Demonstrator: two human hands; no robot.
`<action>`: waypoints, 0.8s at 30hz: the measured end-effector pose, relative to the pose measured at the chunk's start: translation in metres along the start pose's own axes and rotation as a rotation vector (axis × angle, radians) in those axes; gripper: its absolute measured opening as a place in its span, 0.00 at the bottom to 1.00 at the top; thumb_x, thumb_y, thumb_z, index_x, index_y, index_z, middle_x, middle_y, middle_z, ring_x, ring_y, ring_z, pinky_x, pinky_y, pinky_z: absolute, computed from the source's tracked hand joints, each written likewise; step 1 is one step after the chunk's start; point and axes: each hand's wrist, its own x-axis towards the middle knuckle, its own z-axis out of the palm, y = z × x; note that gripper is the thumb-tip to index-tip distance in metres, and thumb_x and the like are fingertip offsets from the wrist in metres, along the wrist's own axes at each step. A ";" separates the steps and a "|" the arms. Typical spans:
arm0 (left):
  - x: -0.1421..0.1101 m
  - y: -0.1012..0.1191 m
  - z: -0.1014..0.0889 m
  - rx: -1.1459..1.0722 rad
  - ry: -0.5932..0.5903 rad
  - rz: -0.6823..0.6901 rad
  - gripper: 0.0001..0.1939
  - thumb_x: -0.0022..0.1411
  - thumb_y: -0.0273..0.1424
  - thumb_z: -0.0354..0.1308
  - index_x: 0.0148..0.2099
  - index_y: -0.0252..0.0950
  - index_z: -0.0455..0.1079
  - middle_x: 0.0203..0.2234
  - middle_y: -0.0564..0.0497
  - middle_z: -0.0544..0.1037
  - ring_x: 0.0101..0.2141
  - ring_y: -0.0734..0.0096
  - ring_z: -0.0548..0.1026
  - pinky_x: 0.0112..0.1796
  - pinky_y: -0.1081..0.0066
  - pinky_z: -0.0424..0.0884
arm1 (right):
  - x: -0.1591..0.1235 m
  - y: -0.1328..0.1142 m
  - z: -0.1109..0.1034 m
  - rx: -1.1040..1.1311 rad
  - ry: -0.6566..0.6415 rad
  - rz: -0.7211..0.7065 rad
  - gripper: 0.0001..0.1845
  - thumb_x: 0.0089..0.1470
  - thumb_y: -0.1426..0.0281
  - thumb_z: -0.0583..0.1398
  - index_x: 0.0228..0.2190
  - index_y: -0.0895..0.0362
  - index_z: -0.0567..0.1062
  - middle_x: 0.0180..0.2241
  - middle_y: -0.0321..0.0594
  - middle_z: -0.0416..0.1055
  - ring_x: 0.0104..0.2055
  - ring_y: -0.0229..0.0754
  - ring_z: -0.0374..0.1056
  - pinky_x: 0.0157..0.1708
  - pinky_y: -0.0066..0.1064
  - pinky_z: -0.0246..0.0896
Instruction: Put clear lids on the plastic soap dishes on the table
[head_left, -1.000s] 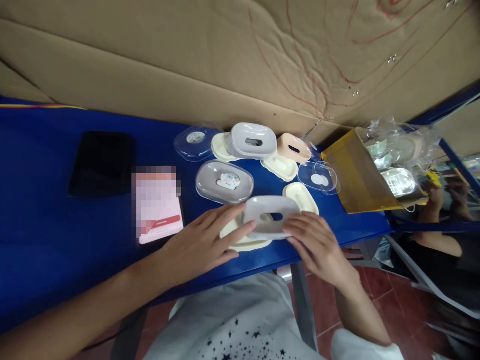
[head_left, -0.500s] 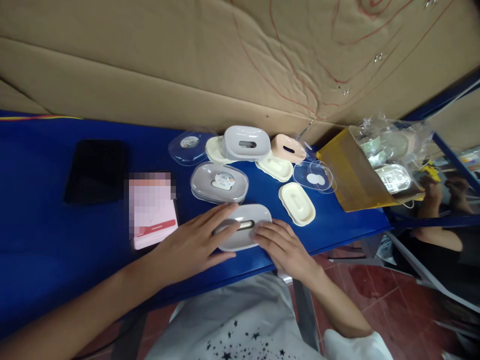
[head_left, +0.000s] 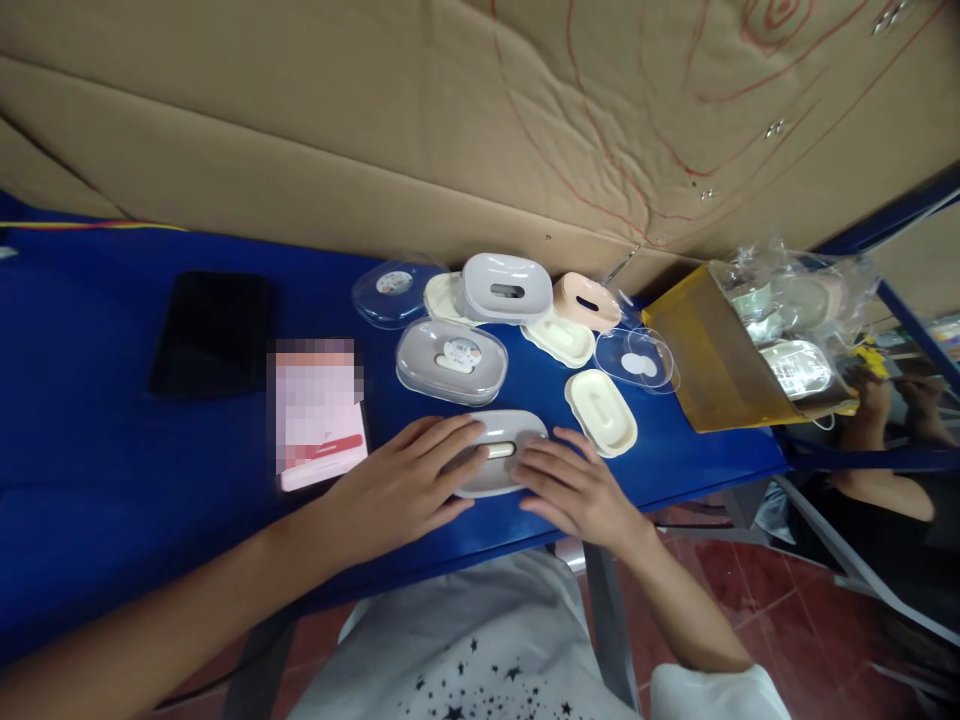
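A grey oval soap-dish shell (head_left: 501,440) with a slot in its middle lies on the blue table (head_left: 112,470) near the front edge. My left hand (head_left: 401,490) lies flat with spread fingers over its left half. My right hand (head_left: 576,488) lies flat on its right half, fingers stretched out. Both hands press on it from above. Whatever is under the shell is hidden.
Behind it lie a grey dish with a clear lid (head_left: 451,362), a cream tray (head_left: 601,412), a clear lid (head_left: 638,360), another grey shell (head_left: 504,288), a pink shell (head_left: 586,300). A yellow bag (head_left: 716,350), a pink card (head_left: 319,415), a black pad (head_left: 210,333). Another person's hand (head_left: 874,400) at right.
The grey shell was held tilted above a cream tray one second ago; it has come down flat over it, and both hands now rest on top.
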 end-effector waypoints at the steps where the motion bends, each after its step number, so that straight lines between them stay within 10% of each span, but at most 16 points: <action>1: 0.000 0.000 -0.001 -0.006 0.005 0.007 0.24 0.72 0.38 0.66 0.65 0.32 0.71 0.64 0.34 0.75 0.64 0.43 0.73 0.61 0.47 0.74 | 0.010 0.009 -0.006 0.003 0.027 -0.003 0.16 0.74 0.68 0.60 0.60 0.54 0.77 0.56 0.42 0.83 0.64 0.46 0.75 0.69 0.48 0.64; 7: 0.002 0.001 -0.008 -0.048 0.025 0.005 0.20 0.70 0.37 0.67 0.59 0.33 0.74 0.58 0.37 0.79 0.59 0.46 0.76 0.57 0.50 0.78 | 0.100 0.103 -0.003 -0.267 0.036 0.129 0.27 0.73 0.68 0.62 0.69 0.59 0.69 0.69 0.52 0.70 0.72 0.54 0.65 0.70 0.54 0.60; 11: 0.001 0.002 -0.012 -0.073 0.023 -0.004 0.23 0.68 0.35 0.68 0.61 0.34 0.72 0.60 0.36 0.76 0.58 0.46 0.77 0.57 0.50 0.79 | 0.126 0.139 0.010 -0.318 0.029 0.128 0.16 0.72 0.70 0.63 0.58 0.59 0.78 0.58 0.47 0.81 0.60 0.51 0.76 0.64 0.50 0.65; 18: 0.000 0.005 -0.008 -0.189 0.044 -0.219 0.43 0.67 0.39 0.70 0.75 0.36 0.56 0.70 0.33 0.64 0.68 0.40 0.69 0.64 0.46 0.74 | 0.041 0.049 -0.027 -0.220 0.282 0.208 0.20 0.72 0.71 0.62 0.62 0.51 0.75 0.55 0.45 0.82 0.55 0.51 0.78 0.57 0.48 0.67; 24: -0.002 0.008 0.003 -0.258 0.046 -0.298 0.54 0.68 0.46 0.68 0.81 0.37 0.39 0.71 0.31 0.63 0.70 0.36 0.67 0.65 0.43 0.73 | -0.025 -0.032 -0.012 -0.128 0.186 0.200 0.34 0.69 0.75 0.58 0.72 0.46 0.65 0.47 0.40 0.83 0.49 0.51 0.78 0.59 0.48 0.63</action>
